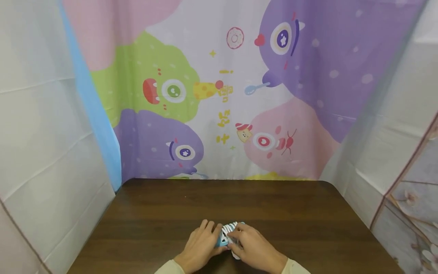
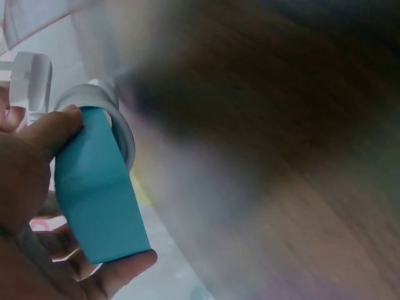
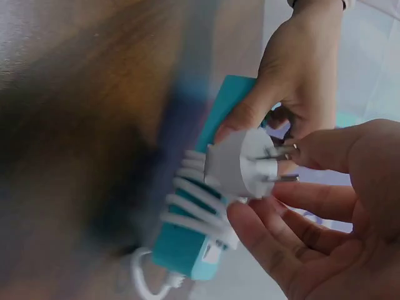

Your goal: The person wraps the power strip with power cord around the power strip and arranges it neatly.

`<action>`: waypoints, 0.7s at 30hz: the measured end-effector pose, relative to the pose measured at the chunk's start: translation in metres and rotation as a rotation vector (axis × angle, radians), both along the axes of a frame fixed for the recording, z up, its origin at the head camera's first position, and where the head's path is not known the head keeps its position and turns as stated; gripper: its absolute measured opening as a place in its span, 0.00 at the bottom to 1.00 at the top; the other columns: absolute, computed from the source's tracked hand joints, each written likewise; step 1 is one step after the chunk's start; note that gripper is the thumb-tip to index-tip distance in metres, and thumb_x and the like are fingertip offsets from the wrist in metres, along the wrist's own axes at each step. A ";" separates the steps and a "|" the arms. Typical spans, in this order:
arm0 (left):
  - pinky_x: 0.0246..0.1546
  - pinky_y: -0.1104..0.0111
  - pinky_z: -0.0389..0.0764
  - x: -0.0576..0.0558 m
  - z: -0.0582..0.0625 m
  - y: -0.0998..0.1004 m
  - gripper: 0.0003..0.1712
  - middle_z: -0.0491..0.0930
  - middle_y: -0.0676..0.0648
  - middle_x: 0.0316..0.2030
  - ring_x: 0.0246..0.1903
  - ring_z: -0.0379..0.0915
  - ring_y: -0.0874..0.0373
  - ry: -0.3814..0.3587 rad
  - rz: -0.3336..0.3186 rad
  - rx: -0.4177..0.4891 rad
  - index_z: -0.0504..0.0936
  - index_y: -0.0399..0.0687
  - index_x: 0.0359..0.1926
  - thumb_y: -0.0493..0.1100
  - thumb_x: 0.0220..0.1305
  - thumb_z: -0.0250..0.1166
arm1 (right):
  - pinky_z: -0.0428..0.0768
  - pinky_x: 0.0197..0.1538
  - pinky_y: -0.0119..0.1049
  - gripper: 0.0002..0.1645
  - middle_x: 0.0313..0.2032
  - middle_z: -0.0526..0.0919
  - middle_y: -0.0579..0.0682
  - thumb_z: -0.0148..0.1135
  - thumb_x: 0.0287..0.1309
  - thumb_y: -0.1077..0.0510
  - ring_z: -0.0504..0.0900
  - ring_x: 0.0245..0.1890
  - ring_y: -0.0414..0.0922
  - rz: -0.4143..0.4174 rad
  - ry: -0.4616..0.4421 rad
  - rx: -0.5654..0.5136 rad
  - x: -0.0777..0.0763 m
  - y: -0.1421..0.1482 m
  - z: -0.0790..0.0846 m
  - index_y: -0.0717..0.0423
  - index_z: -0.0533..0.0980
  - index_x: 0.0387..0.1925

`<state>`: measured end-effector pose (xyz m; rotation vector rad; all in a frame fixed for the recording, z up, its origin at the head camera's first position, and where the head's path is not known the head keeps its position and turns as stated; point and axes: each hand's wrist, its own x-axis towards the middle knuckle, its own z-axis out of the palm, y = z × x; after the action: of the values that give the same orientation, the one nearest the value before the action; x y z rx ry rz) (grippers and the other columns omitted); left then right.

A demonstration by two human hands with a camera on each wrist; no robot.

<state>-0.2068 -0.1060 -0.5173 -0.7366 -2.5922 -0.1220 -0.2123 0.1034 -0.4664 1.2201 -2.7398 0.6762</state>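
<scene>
A teal power strip (image 3: 187,240) with its white cord (image 3: 199,195) wound around it is held close over the table's near side. My left hand (image 1: 202,241) grips one end of the strip, thumb on one face and fingers beneath, as the left wrist view shows on its bare teal side (image 2: 100,194). In the right wrist view a white plug (image 3: 240,164) with metal prongs lies over the wound cord. My right hand (image 1: 254,243) holds this plug in its fingers, the thumb at a prong. At the strip's far end a loop of cord (image 3: 142,281) sticks out.
The dark wooden table (image 1: 171,205) reaches back to a curtain (image 1: 212,160) printed with cartoon monsters. Pale hanging cloths (image 1: 44,137) flank the table on both sides.
</scene>
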 end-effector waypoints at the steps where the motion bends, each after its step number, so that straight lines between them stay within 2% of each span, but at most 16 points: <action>1: 0.21 0.77 0.65 -0.001 -0.002 -0.002 0.37 0.80 0.48 0.39 0.33 0.62 0.59 0.012 -0.003 -0.012 0.84 0.44 0.56 0.68 0.60 0.69 | 0.77 0.35 0.26 0.18 0.40 0.81 0.45 0.69 0.67 0.55 0.72 0.32 0.30 0.003 -0.022 -0.004 -0.002 0.001 -0.002 0.64 0.85 0.51; 4: 0.22 0.77 0.64 -0.006 -0.007 -0.005 0.38 0.80 0.48 0.39 0.32 0.61 0.59 0.039 -0.015 -0.022 0.83 0.44 0.57 0.67 0.57 0.72 | 0.76 0.33 0.26 0.20 0.40 0.82 0.46 0.69 0.68 0.52 0.72 0.31 0.30 0.002 -0.059 -0.018 -0.006 0.002 -0.008 0.64 0.84 0.52; 7: 0.22 0.78 0.67 -0.010 -0.010 -0.006 0.39 0.79 0.46 0.40 0.34 0.63 0.59 0.013 -0.028 0.001 0.83 0.43 0.57 0.66 0.56 0.73 | 0.76 0.32 0.25 0.24 0.42 0.81 0.47 0.67 0.69 0.48 0.72 0.30 0.31 -0.008 -0.081 -0.024 -0.007 0.003 -0.012 0.64 0.83 0.54; 14: 0.24 0.76 0.72 -0.017 -0.007 -0.011 0.39 0.75 0.47 0.39 0.36 0.63 0.59 -0.175 -0.054 0.120 0.83 0.43 0.57 0.65 0.53 0.75 | 0.77 0.35 0.29 0.27 0.46 0.79 0.47 0.61 0.72 0.42 0.72 0.33 0.32 -0.038 -0.105 -0.048 -0.004 0.004 -0.019 0.59 0.82 0.57; 18: 0.30 0.72 0.74 -0.020 -0.003 -0.016 0.41 0.75 0.46 0.43 0.39 0.64 0.58 -0.280 -0.065 0.129 0.82 0.43 0.61 0.64 0.54 0.76 | 0.77 0.37 0.29 0.24 0.45 0.78 0.43 0.57 0.75 0.43 0.73 0.35 0.31 -0.036 -0.123 -0.092 -0.004 0.005 -0.023 0.57 0.83 0.56; 21: 0.35 0.69 0.75 -0.021 -0.001 -0.019 0.41 0.75 0.47 0.45 0.41 0.64 0.58 -0.339 -0.073 0.127 0.81 0.42 0.61 0.64 0.55 0.76 | 0.77 0.35 0.28 0.20 0.42 0.76 0.40 0.58 0.76 0.47 0.72 0.33 0.30 -0.047 -0.125 -0.118 -0.004 0.007 -0.025 0.55 0.83 0.55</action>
<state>-0.2277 -0.1246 -0.5182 -0.8248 -2.8404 -0.4667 -0.2167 0.1102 -0.4916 1.1210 -2.7710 0.9233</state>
